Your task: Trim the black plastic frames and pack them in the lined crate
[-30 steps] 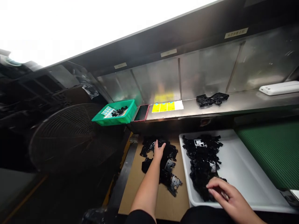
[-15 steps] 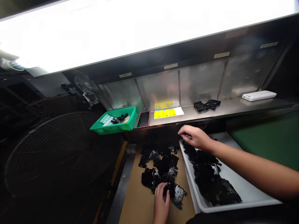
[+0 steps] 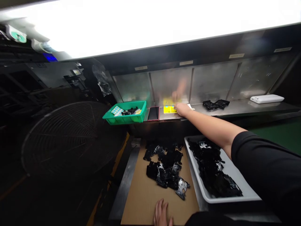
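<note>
My right hand [image 3: 181, 109] is stretched out to the steel shelf, its fingertips at a yellow printed sheet [image 3: 169, 109], and it is slightly blurred. Whether it holds anything is hidden. My left hand [image 3: 161, 214] rests on the brown cardboard sheet [image 3: 152, 201] at the bottom edge of the view, fingers apart and holding nothing. Nearest to it is a heap of black metal-and-plastic parts [image 3: 166, 169], some with bright silver faces. More of these parts lie heaped in a white plastic tray [image 3: 231, 180] to the right.
On the steel shelf [image 3: 235, 108] stand a green plastic crate [image 3: 124, 113] with cards and black parts, a phone in a red case [image 3: 153, 113], black parts [image 3: 215, 104] and a white power bank [image 3: 266, 99]. A dark fan [image 3: 66, 138] stands at left.
My right hand has moved from above the tray's far corner out to the yellow sheet on the shelf. My left hand has drawn back from the heap towards the near cardboard edge.
</note>
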Tool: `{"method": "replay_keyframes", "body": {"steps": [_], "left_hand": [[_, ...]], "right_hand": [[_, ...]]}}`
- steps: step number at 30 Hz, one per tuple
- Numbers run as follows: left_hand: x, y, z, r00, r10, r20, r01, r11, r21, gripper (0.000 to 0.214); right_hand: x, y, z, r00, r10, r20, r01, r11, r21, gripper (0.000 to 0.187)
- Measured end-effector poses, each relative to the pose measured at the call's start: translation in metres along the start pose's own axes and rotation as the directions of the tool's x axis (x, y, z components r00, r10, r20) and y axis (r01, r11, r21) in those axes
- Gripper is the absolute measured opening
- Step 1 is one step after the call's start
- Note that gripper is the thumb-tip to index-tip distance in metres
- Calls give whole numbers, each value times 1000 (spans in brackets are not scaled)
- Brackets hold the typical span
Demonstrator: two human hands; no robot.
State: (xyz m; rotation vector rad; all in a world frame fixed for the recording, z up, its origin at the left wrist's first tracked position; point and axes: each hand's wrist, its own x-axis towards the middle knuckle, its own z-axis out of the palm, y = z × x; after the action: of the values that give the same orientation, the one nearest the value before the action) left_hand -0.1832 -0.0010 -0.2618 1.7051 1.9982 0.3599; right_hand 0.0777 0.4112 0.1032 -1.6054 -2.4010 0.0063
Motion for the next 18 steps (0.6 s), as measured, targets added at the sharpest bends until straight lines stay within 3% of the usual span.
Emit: {"method": "replay_keyframes", "body": {"steps": [4,7,10,13,16,18], "left_hand": [[-8,-4,8,997,-4,76,1,1000,27,67],[-10,-4,13,995,-6,98,4,1000,18,65],[-10,-4,15,994,6,108,-4,1000,-22,61],[-9,-2,11,993,19,118,-9,996,-91,54],[-5,0,4,994,7,112,14,982,-187,43],[3,0,-2,995,-19,93,44,960,-276,35]], "right_hand": [[-16,-6,-3,999,-13,-49,16,998,54,40],[-54,-17,1,992,-85,-90,97,985,145,40],[-123,-30,20,971,-235,-44,238,933,269,41],[-210,-39,56,927,-370,61,315,856,411,33],[-292,-43,98,907,-400,135,275,803,529,29],[-335,-46,122,923,-346,167,193,793,579,24]]}}
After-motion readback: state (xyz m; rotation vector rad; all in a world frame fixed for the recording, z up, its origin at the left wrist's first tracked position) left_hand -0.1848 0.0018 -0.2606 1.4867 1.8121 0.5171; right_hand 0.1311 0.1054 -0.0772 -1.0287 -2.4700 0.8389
